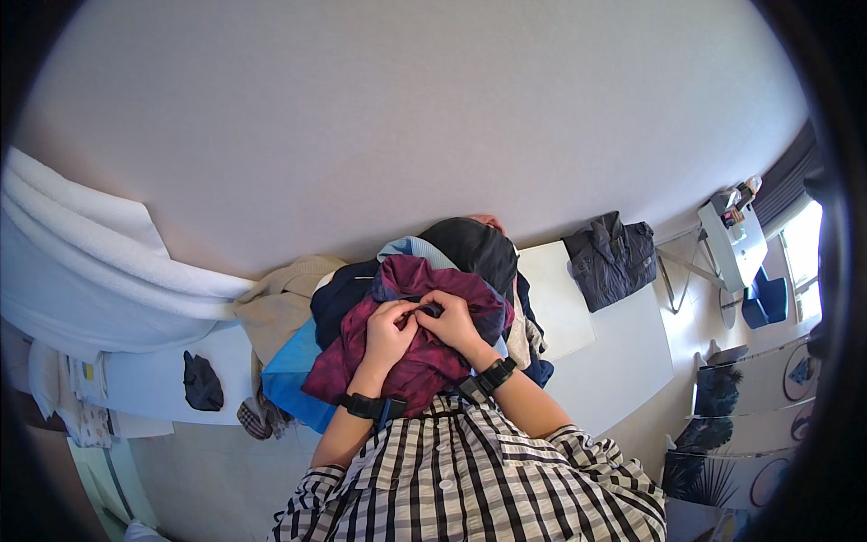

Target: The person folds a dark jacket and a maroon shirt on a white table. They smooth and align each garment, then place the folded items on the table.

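A dark red and purple patterned garment lies bunched on top of a clothes pile, close before my body. My left hand pinches a dark edge of it between thumb and fingers. Right beside it, my right hand pinches the same dark edge; the fingertips of both hands nearly meet. Beneath and around are a black garment, a light blue ribbed one, a navy one, a bright blue one and a beige knit.
A folded dark grey jacket lies on the white table at the right. At the left are a small dark cloth item and a draped white blanket. A wall rises behind the pile. A white desk stands at far right.
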Demonstrator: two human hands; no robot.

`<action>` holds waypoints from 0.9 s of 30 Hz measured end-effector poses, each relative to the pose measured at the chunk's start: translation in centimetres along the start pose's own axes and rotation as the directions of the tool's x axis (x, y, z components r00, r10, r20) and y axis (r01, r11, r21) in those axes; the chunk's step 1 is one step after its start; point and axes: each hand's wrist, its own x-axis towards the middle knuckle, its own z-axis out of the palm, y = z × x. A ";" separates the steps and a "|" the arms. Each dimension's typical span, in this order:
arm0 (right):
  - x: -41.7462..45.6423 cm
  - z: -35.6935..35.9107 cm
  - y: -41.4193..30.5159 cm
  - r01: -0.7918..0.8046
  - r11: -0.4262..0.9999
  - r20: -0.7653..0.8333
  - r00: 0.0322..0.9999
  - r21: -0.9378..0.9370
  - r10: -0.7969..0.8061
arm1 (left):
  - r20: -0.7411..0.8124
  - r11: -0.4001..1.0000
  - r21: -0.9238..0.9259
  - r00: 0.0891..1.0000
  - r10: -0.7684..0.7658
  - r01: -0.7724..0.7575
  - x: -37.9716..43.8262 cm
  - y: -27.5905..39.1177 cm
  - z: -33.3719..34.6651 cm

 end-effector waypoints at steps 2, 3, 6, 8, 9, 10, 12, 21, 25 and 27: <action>0.0 0.0 -0.1 -0.003 1.000 -0.004 1.000 -0.013 0.003 | -0.001 1.000 0.010 1.000 0.003 -0.003 0.0 0.0 0.0; -0.1 0.0 -0.1 -0.010 1.000 -0.002 1.000 -0.018 0.010 | -0.003 1.000 0.009 1.000 0.004 -0.004 0.1 0.0 0.1; -0.1 -0.1 0.2 -0.005 1.000 0.014 1.000 -0.013 0.005 | -0.017 1.000 0.003 1.000 -0.012 0.012 0.0 -0.1 0.3; -0.1 -0.3 0.3 0.009 1.000 0.035 0.999 0.003 -0.009 | -0.027 1.000 0.018 1.000 -0.013 0.013 0.0 -0.2 0.6; 0.0 -0.5 0.1 0.016 1.000 0.051 0.999 0.016 -0.017 | -0.030 0.999 0.037 1.000 -0.006 0.007 0.0 -0.2 0.6; 0.0 -0.6 0.0 0.023 0.999 0.065 0.998 0.028 -0.025 | -0.034 0.998 0.056 0.999 0.000 0.002 0.0 -0.2 0.7; 0.0 -0.6 0.2 0.030 0.999 0.080 0.996 0.043 -0.034 | -0.030 0.996 0.077 0.999 -0.031 0.033 0.0 -0.3 0.8; 0.2 -1.1 0.1 -0.026 0.996 0.171 0.985 0.088 0.011 | -0.037 0.995 0.093 0.998 -0.043 0.046 -0.1 -1.0 1.1; 0.3 -1.5 0.9 -0.041 0.988 0.198 0.980 0.147 0.011 | -0.030 0.996 0.072 0.998 -0.056 0.058 -0.2 -0.6 1.0; 0.4 -1.6 1.2 -0.050 0.986 0.217 0.976 0.158 0.015 | -0.027 0.998 0.029 0.998 -0.061 0.062 -0.2 -0.6 0.9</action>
